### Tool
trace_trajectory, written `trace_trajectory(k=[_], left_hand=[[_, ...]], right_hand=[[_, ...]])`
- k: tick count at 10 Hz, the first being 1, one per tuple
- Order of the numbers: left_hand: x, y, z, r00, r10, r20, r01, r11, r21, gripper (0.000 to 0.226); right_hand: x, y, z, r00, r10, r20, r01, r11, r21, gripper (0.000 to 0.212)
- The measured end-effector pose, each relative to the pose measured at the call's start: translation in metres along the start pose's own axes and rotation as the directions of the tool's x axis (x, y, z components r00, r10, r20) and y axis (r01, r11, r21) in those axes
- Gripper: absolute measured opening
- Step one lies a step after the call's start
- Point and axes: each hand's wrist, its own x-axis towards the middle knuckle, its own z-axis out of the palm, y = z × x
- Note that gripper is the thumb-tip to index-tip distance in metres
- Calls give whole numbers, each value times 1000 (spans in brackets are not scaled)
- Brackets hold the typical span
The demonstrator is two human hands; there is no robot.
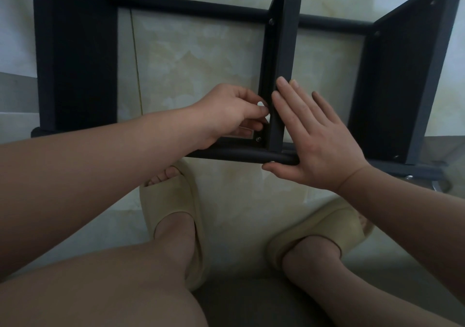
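A person sits over a black frame (176, 4) that lies on a pale tiled floor (201, 57), close in front of their feet. The left hand (226, 111) has its fingers curled, and thumb and fingertips pinch a small white piece (261, 104) right against the left face of the frame's middle panel (284, 37). What the piece is cannot be made out. The right hand (317, 145) is flat, fingers straight and slightly spread, pressed against the right side of that same panel, with the thumb lying along the near crossbar (239, 154). A screw (258, 139) sits in the corner where panel and crossbar meet, just below the left hand. Dark side panels stand at the frame's left (78, 57) and right (392, 87). Both feet wear cream slippers (173, 200), just short of the crossbar.
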Motion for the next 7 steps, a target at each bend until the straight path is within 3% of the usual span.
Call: trace_trajectory(k=[3, 7], left_hand=[[1, -4, -1, 1000, 4, -5, -3, 994, 111, 7], [1, -1, 0, 999, -33, 13, 33, 999, 10, 8]], right_hand=[[0, 0, -1, 1000, 2, 14, -2, 1000, -4, 103], [0, 0, -1, 1000, 0, 4, 0, 1000, 1, 103]])
